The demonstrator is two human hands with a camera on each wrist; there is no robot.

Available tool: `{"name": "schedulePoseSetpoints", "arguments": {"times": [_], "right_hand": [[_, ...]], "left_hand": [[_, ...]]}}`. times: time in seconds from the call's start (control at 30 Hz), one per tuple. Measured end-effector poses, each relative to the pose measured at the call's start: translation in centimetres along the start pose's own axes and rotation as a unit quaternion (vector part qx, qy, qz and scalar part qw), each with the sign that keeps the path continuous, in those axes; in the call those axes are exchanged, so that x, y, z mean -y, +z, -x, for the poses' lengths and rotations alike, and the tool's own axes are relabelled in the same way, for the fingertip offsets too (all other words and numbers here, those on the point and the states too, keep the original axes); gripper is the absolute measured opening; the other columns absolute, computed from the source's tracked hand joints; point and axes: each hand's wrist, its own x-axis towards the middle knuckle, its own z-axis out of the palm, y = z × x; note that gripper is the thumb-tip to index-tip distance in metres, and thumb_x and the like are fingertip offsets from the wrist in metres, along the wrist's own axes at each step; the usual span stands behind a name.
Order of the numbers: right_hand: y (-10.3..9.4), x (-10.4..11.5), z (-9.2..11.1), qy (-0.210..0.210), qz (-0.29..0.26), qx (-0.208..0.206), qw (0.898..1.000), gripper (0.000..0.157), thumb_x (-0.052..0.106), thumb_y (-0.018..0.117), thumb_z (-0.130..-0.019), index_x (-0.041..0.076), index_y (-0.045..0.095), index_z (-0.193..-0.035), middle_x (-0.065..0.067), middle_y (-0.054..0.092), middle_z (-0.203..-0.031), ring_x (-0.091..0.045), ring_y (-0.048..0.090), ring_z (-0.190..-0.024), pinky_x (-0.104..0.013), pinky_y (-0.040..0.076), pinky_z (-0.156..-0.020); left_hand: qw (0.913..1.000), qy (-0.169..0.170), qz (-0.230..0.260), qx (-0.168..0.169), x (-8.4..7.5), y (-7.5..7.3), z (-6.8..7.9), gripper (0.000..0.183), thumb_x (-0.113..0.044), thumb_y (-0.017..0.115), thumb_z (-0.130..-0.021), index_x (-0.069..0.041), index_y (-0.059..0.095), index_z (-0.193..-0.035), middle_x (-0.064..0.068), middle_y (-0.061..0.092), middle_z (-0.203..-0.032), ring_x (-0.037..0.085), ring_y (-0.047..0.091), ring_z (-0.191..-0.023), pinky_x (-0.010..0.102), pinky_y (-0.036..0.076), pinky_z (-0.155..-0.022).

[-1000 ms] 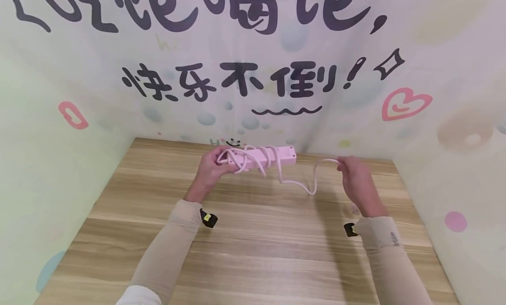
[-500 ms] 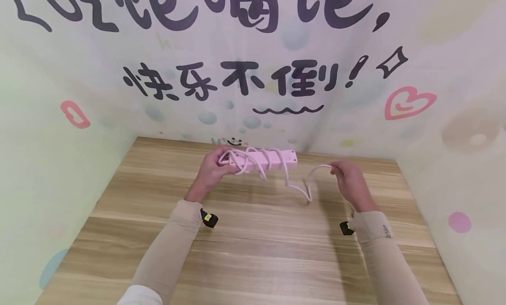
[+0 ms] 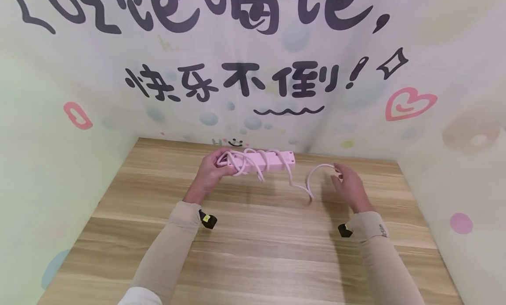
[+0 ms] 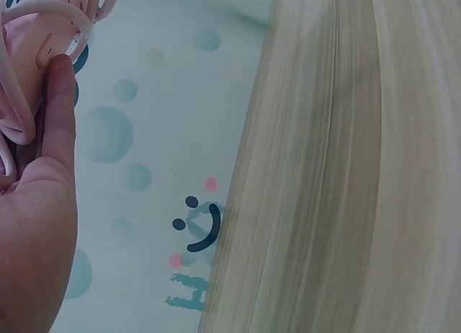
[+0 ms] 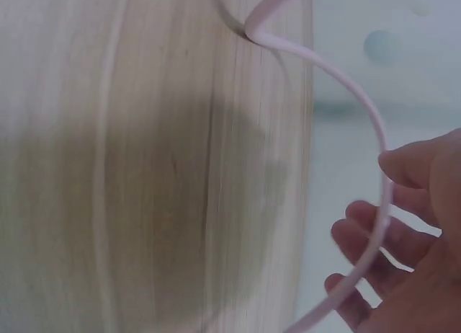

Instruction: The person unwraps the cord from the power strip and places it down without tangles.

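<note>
A pink power strip (image 3: 272,161) is held above the far part of the table, its pale pink cord (image 3: 258,166) looped loosely several times around it. My left hand (image 3: 208,173) grips its left end, over the bunched loops. In the left wrist view, one finger lies straight along the casing. From the strip's right end, a length of cord dips toward the tabletop and rises to my right hand (image 3: 349,186). The right wrist view has the cord running past the thumb tip, in front of the half-bent fingers (image 5: 353,239). The plug is out of sight.
The wood-grain table (image 3: 253,248) meets a printed cloth wall (image 3: 237,46) close behind the strip, with more wall on both sides. Each wrist carries a small black camera, one at the left cuff (image 3: 208,219) and another at the right (image 3: 345,230).
My right hand has come slightly left and down, and its fingers have spread apart somewhat. The slack cord between the hands has sunk lower. The strip has dipped slightly; the left hand is nearly still.
</note>
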Motion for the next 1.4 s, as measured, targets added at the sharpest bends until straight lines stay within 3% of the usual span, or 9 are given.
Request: {"name": "schedulePoseSetpoints", "arguments": {"times": [0.17,0.27,0.5,0.63,0.8,0.97,1.17,1.3,1.4], "right_hand": [[0.0,0.0,0.0,0.043,0.002,0.056,0.997,0.056,0.013,0.051,-0.103,-0.007,0.035,-0.153,-0.035,0.037,-0.155,-0.054,0.039,-0.140,-0.068,0.034,-0.116],[0.3,0.2,0.1,0.045,0.011,0.068,0.997,0.056,0.016,0.050,-0.104,-0.007,0.035,-0.153,-0.034,0.033,-0.158,-0.055,0.030,-0.146,-0.068,0.025,-0.120],[1.3,1.3,0.2,0.018,0.002,0.074,0.997,0.055,0.030,0.050,-0.107,-0.002,0.041,-0.151,-0.031,0.038,-0.157,-0.051,0.032,-0.147,-0.066,0.026,-0.122],[1.5,2.4,0.3,0.007,-0.014,0.073,0.997,0.052,0.030,0.049,-0.108,0.001,0.044,-0.151,-0.026,0.043,-0.156,-0.047,0.036,-0.147,-0.064,0.029,-0.121],[1.6,4.0,0.4,-0.027,-0.045,0.040,0.998,0.049,0.034,0.049,-0.108,0.004,0.051,-0.146,-0.022,0.051,-0.151,-0.043,0.045,-0.141,-0.062,0.037,-0.116],[1.5,6.2,0.9,-0.077,-0.100,-0.021,0.992,0.040,0.033,0.055,-0.106,0.005,0.060,-0.134,-0.019,0.061,-0.135,-0.038,0.060,-0.118,-0.053,0.053,-0.094],[1.0,9.0,1.6,-0.104,-0.136,-0.044,0.984,0.030,0.030,0.063,-0.102,0.007,0.064,-0.123,-0.010,0.064,-0.125,-0.029,0.063,-0.108,-0.027,0.051,-0.075],[0.9,10.4,1.8,-0.138,-0.144,-0.060,0.978,0.026,0.023,0.070,-0.097,0.007,0.064,-0.118,-0.010,0.064,-0.122,-0.026,0.061,-0.104,-0.023,0.052,-0.071],[1.2,11.0,1.7,-0.172,-0.148,-0.081,0.970,0.026,0.015,0.076,-0.092,0.003,0.065,-0.113,-0.013,0.067,-0.115,-0.028,0.061,-0.101,-0.024,0.053,-0.076]], "left_hand": [[0.9999,0.007,-0.015,0.001,0.0,-0.1,0.1,0.056,0.002,0.075,-0.080,-0.001,0.058,-0.133,0.008,0.064,-0.117,0.011,0.064,-0.100,0.020,0.059,-0.084],[0.9999,0.009,-0.009,0.003,0.1,-0.1,0.1,0.056,0.003,0.074,-0.080,0.000,0.058,-0.134,0.008,0.064,-0.117,0.012,0.064,-0.099,0.020,0.059,-0.083],[0.9994,0.002,0.034,0.005,0.4,0.0,-0.1,0.058,0.005,0.074,-0.079,0.005,0.055,-0.133,0.000,0.063,-0.114,0.011,0.061,-0.104,0.018,0.058,-0.085],[0.9994,0.010,0.033,0.004,0.6,0.0,-0.1,0.057,0.005,0.074,-0.079,0.006,0.055,-0.133,-0.002,0.064,-0.113,0.011,0.061,-0.104,0.018,0.058,-0.086],[0.9992,0.013,0.038,0.007,0.5,0.0,-0.1,0.057,0.006,0.073,-0.080,0.005,0.055,-0.134,-0.001,0.064,-0.114,0.011,0.061,-0.105,0.018,0.058,-0.087],[0.9989,0.011,0.045,0.010,0.5,0.0,0.0,0.058,0.006,0.073,-0.080,0.005,0.054,-0.135,0.000,0.064,-0.117,0.011,0.061,-0.107,0.018,0.057,-0.090],[0.9986,0.008,0.051,0.010,0.4,0.0,-0.1,0.059,0.006,0.073,-0.079,0.006,0.054,-0.135,0.000,0.064,-0.116,0.011,0.061,-0.106,0.018,0.057,-0.089],[0.9991,0.010,0.040,0.009,0.5,0.0,-0.2,0.058,0.006,0.074,-0.079,0.005,0.055,-0.134,0.000,0.064,-0.114,0.011,0.062,-0.103,0.018,0.058,-0.087],[0.9995,0.012,0.028,0.008,0.5,0.0,-0.2,0.057,0.006,0.074,-0.079,0.004,0.055,-0.134,-0.001,0.064,-0.112,0.010,0.062,-0.101,0.018,0.058,-0.085]]}}
